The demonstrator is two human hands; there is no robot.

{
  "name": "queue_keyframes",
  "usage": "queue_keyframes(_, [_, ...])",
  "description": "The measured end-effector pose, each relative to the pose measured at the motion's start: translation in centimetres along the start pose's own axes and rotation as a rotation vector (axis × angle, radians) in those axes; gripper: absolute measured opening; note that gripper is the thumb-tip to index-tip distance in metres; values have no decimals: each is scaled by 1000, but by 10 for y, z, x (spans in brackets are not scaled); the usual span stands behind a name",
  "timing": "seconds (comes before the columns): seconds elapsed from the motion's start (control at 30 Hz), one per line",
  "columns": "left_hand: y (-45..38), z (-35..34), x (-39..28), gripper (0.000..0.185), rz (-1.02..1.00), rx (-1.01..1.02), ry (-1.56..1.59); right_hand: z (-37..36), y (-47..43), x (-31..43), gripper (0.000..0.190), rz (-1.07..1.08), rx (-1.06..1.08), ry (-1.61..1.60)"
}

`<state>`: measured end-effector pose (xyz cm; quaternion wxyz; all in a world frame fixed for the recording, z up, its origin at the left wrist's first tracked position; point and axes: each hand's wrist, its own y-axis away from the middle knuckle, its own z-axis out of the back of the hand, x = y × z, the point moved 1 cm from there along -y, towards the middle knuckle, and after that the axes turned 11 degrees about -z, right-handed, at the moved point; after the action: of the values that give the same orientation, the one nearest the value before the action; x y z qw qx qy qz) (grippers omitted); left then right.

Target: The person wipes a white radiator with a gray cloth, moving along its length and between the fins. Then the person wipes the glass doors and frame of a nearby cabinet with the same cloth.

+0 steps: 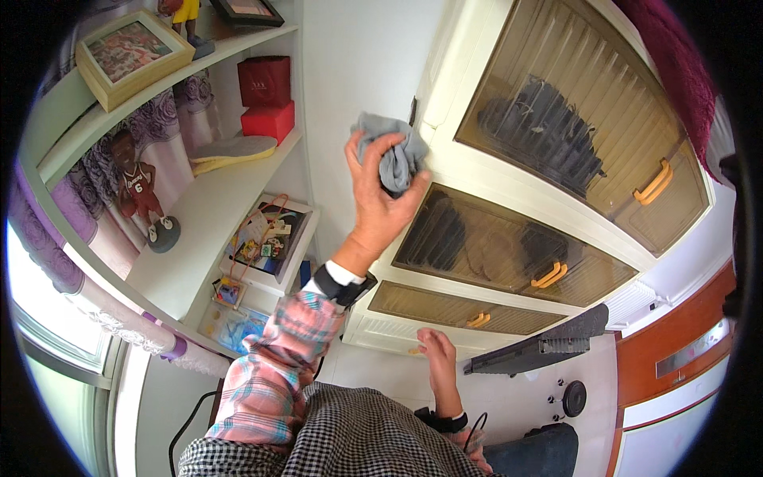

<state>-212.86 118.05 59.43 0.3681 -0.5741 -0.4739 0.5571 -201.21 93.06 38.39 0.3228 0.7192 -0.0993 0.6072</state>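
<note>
In the head view my left hand [381,197] is raised with its fingers curled round a crumpled grey cloth [396,152]. The cloth is at the white wall [357,65], close to the left edge of a cream cabinet [444,143]; whether it touches either one I cannot tell. Lower down, my right hand [438,352] hangs in front of the cabinet's lower part, its fingers loosely bent and nothing in them. Both wrists wear black straps.
At the left, open shelves [220,185] hold a basketball figurine [140,188], red boxes [268,119] and a framed picture [134,50]. Yellow handles [654,182] stick out from the cabinet doors. A black round-topped stool [574,398] stands on the floor at the right.
</note>
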Motion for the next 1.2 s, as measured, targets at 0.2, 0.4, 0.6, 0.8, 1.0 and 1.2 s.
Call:
queue_keyframes(0.2, [129, -14, 27, 54, 344, -80, 132, 23, 4, -38, 25, -113, -26, -31])
queue_keyframes(0.4, [194, -10, 23, 54, 839, -223, 264, 22, -14, -38, 25, -69, -27, 34])
queue_keyframes(0.6, [51, -21, 11, 53, 483, -210, 560, 10, -13, -40, 26, -25, 17, 55])
queue_keyframes(0.8, [-174, -29, -5, 43, 441, 147, 754, 14, -9, -47, 21, -55, 65, 38])
queue_keyframes(1.0, [-251, -59, -21, 37, 91, -45, 797, 16, -8, -56, 20, 20, 92, 61])
queue_keyframes(1.2, [-34, -25, 33, 35, 299, 46, 564, 20, -8, -57, 22, 29, 52, 37])
